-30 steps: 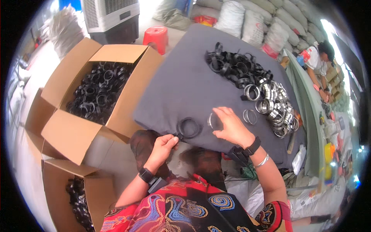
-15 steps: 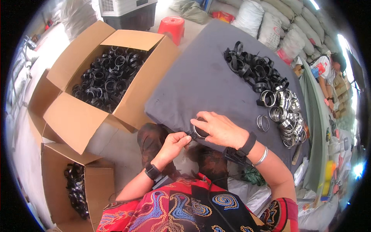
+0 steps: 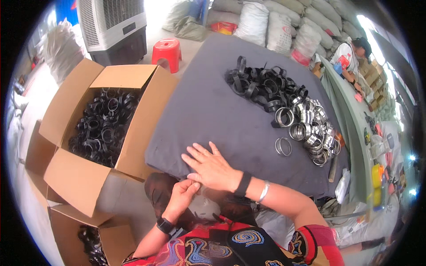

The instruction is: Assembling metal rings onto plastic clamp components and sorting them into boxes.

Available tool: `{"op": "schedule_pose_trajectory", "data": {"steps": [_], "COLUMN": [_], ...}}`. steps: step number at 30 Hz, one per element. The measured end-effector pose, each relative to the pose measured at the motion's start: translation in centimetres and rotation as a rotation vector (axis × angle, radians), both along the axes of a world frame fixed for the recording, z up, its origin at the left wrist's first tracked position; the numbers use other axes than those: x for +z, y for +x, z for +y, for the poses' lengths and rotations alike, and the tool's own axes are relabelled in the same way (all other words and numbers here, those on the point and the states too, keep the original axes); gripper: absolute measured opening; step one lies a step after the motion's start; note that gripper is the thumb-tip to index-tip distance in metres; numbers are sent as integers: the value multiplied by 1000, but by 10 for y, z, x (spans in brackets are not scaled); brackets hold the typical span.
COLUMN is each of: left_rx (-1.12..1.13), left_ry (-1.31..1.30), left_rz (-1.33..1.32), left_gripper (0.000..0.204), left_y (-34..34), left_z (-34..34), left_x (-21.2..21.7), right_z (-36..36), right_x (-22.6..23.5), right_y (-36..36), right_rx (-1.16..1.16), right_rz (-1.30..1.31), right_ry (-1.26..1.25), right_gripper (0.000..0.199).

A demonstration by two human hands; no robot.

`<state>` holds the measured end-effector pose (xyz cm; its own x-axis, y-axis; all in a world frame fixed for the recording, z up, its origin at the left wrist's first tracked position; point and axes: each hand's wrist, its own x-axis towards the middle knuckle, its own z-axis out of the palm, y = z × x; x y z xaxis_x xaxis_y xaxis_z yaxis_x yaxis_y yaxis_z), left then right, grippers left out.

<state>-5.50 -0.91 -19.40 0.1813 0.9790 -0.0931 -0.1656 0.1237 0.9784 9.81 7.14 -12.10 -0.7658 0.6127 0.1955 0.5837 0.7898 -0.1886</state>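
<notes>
Grey padding [image 3: 191,115] lies beneath my right hand's [image 3: 214,172] spread fingers; left hand [image 3: 181,195] pinches (anything held is hidden); uneven pressure risks slippage.

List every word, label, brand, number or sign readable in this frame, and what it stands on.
Readable text: none.
White sack: reddish print, too small and blurred to read.
Air cooler: dark panel on the front, no legible lettering.
Red-and-yellow bag: too blurred to tell any print.
Black rings and metal rings: no lettering discernible.
</notes>
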Motion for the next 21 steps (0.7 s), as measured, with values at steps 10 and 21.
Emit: {"op": "schedule_pose_trajectory", "data": {"steps": [10, 21], "left_rx": [-45, 260], "left_ry": [-68, 156], "left_rz": [9, -220], "left_gripper": [20, 56], "left_y": [-2, -8], "left_z": [2, 37], "left_x": [5, 68], "right_z": [3, 84], "right_x": [-2, 39], "right_y": [-2, 44], "right_rx": [-36, -252], "right_rz": [20, 465], "right_ry": [-12, -32], "right_gripper": [55, 53]}}
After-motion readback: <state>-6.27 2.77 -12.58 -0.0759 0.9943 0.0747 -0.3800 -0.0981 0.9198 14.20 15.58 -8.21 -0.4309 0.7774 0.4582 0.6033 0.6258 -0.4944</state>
